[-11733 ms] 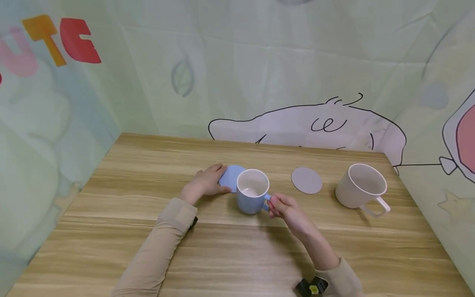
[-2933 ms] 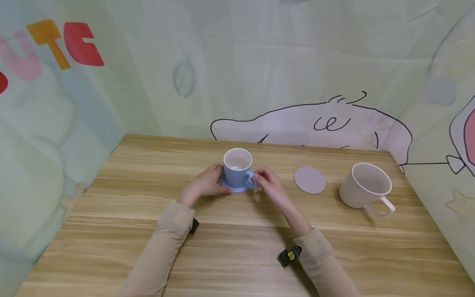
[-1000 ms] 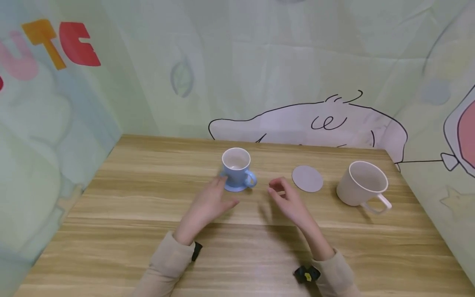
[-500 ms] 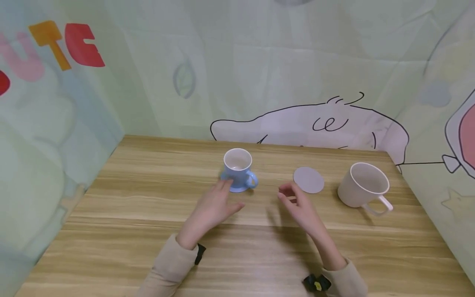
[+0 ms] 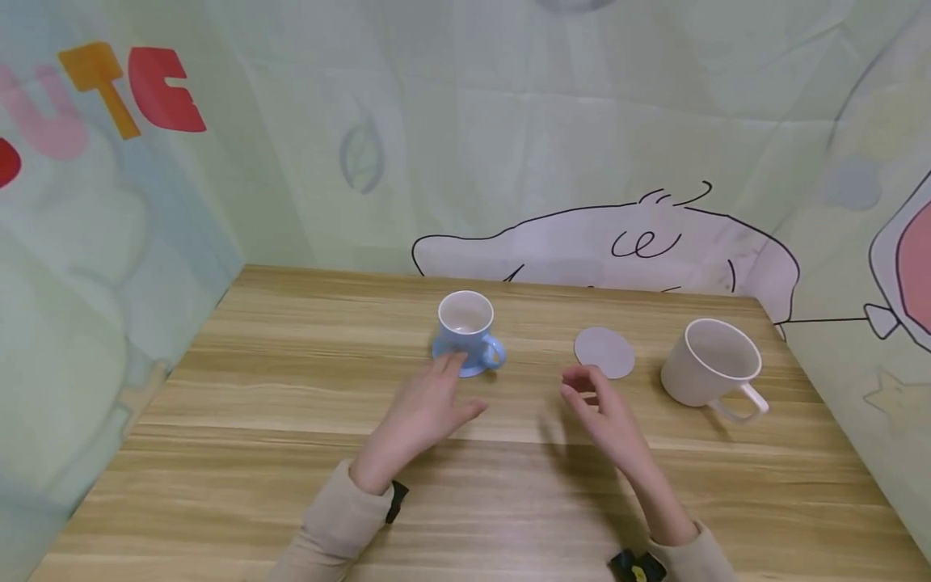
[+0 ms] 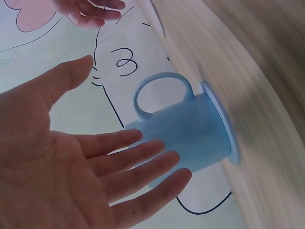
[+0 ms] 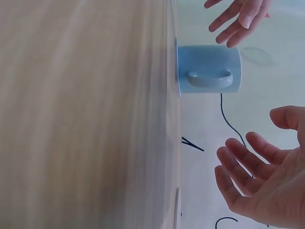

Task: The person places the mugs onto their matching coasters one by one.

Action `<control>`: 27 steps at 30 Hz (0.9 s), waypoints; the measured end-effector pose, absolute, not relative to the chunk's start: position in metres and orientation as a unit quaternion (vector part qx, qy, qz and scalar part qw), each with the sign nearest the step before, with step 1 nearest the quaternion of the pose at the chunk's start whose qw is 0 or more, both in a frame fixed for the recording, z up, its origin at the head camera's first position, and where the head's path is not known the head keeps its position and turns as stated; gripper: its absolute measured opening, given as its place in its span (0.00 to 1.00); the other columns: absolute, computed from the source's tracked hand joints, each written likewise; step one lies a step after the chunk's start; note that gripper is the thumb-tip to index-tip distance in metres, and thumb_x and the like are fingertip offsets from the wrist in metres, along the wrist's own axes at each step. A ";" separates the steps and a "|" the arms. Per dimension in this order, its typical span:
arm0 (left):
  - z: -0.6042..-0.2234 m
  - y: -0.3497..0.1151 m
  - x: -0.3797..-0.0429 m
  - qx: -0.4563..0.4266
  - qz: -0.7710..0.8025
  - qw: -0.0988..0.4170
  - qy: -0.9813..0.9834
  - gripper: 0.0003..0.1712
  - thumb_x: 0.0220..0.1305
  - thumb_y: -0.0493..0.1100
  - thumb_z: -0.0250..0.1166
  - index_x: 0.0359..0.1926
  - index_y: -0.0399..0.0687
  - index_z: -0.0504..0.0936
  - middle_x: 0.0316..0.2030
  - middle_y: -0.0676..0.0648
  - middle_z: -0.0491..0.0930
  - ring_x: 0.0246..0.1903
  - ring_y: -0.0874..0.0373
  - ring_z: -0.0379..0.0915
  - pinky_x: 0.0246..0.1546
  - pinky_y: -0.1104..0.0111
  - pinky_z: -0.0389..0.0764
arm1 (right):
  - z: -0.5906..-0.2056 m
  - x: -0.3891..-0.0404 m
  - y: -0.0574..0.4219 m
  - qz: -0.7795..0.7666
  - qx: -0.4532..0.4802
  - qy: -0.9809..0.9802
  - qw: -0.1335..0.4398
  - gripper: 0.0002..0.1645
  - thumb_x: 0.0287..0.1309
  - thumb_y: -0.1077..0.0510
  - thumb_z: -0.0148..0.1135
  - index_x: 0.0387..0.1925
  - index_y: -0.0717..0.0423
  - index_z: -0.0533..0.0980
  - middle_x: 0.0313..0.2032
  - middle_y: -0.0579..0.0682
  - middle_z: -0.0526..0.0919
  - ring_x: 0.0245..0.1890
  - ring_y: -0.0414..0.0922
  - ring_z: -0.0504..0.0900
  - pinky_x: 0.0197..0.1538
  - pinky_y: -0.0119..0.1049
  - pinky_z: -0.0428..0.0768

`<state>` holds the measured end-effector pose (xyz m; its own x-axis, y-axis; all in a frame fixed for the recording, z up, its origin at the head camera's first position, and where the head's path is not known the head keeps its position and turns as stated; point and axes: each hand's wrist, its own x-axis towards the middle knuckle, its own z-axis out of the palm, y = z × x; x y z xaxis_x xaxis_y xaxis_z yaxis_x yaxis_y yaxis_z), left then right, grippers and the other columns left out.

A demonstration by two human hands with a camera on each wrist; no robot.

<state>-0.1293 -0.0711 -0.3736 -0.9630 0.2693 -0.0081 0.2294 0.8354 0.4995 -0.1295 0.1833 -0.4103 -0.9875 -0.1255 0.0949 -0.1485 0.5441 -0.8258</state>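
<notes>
A light blue mug (image 5: 465, 327) with a white inside stands upright on a round blue coaster (image 5: 471, 371), its handle pointing right. My left hand (image 5: 422, 408) hovers in front of the mug with fingers spread and nothing in them; in the left wrist view the fingers overlap the blue mug (image 6: 190, 131). My right hand (image 5: 607, 416) is raised over the table, fingers loosely bent and holding nothing, just in front of a round grey-lilac coaster (image 5: 604, 352). Farther right, a larger pale pinkish-white mug (image 5: 709, 364) stands directly on the wood, handle toward the front right.
The wood-grain table (image 5: 305, 339) ends at the back against a printed cloth backdrop (image 5: 473, 145), and more cloth hangs along both sides. Each wrist carries a small black camera, such as the one at the right cuff (image 5: 637, 566).
The blue mug was carried back and left onto the blue coaster, and its handle was let go. Since then both hands have drawn away, the right one moving right toward the grey-lilac coaster.
</notes>
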 end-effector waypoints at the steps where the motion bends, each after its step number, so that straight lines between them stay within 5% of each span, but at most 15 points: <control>1: -0.373 -0.070 -0.129 0.133 0.255 0.038 0.957 0.43 0.60 0.56 0.66 0.68 0.36 0.63 0.65 0.37 0.68 0.63 0.39 0.67 0.60 0.47 0.72 | -0.410 -0.129 0.184 0.469 0.077 -0.880 0.013 0.18 0.68 0.55 0.54 0.53 0.62 0.72 0.50 0.59 0.80 0.52 0.49 0.78 0.52 0.42 0.74; 12: -0.370 -0.060 -0.124 0.164 0.259 0.023 0.952 0.40 0.60 0.56 0.66 0.67 0.40 0.65 0.64 0.41 0.70 0.63 0.44 0.68 0.62 0.51 0.71 | -0.411 -0.120 0.194 0.458 0.069 -0.886 0.025 0.17 0.67 0.55 0.55 0.52 0.62 0.72 0.49 0.58 0.81 0.50 0.49 0.78 0.53 0.43 0.75; 27: -0.368 -0.038 -0.127 0.222 0.240 -0.002 0.945 0.40 0.61 0.56 0.65 0.67 0.40 0.65 0.62 0.40 0.73 0.59 0.43 0.72 0.58 0.52 0.75 | -0.411 -0.113 0.209 0.444 0.064 -0.892 0.054 0.15 0.67 0.57 0.54 0.50 0.63 0.74 0.47 0.58 0.82 0.45 0.33 0.76 0.49 0.34 0.77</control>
<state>-0.1272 -0.0385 -0.3685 -0.9012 0.4192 0.1096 0.4207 0.7861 0.4528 -0.1125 0.2091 -0.4105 -0.9859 -0.0669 0.1535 -0.1628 0.5981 -0.7847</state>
